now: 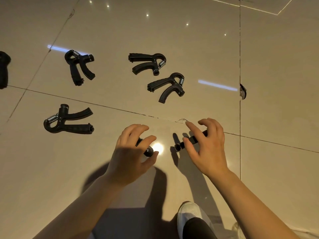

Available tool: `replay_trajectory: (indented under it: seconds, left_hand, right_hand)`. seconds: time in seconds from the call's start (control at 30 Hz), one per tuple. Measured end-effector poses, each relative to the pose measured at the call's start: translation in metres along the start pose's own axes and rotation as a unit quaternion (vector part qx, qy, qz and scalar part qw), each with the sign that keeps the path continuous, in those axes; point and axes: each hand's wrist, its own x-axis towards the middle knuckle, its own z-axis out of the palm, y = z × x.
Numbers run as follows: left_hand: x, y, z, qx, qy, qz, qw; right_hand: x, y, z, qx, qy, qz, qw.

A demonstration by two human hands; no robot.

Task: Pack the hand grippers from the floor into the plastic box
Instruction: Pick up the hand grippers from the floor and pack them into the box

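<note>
My right hand point(208, 144) curls over a gripper point(191, 140) lying diagonally on the floor point(276, 66), my left hand point(133, 152) grips another gripper's knob end point(148, 151).

Four black hand grippers lie flat on the tiled floor point(189, 49), each with two curved handles and a metal spring: one at far left-centre point(79, 66), two close together at centre point(148, 63) point(168, 87), one nearer left point(67, 120). Another dark piece point(4, 69) shows at the left edge, cut off.
</note>
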Motion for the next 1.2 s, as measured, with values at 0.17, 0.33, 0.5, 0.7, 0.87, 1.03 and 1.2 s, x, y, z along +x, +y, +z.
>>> replay_trajectory:
  seconds: [0.17,0.33,0.5,0.7,0.87,1.03,1.2]
  left_hand:
    - [0.001,-0.003,0.006,0.059,-0.020,0.100,0.993]
    - [-0.016,-0.008,0.018,0.076,0.013,0.172,0.982]
    - [-0.022,0.004,0.017,0.112,0.002,0.173,0.979]
    - [-0.006,-0.001,0.004,0.104,-0.019,0.105,0.989]
    - [-0.005,0.003,-0.038,0.070,0.005,0.044,0.997]
    - [-0.032,0.027,-0.106,0.062,0.021,0.016,0.998]
    - [-0.068,0.071,-0.185,0.111,0.020,0.062,0.992]
  right_hand:
    - [-0.002,-0.008,0.006,-0.072,-0.011,-0.117,0.990]
    - [0.002,-0.008,0.008,-0.133,-0.032,-0.152,0.979]
    - [0.010,-0.004,0.009,-0.155,-0.029,-0.117,0.981]
    - [0.025,0.007,-0.003,-0.078,-0.036,0.006,0.996]
    - [0.015,-0.015,-0.032,0.003,-0.013,0.054,0.998]
    - [-0.003,-0.069,-0.087,0.064,0.014,0.036,0.997]
    - [-0.043,-0.123,-0.174,0.113,0.026,0.002,0.993]
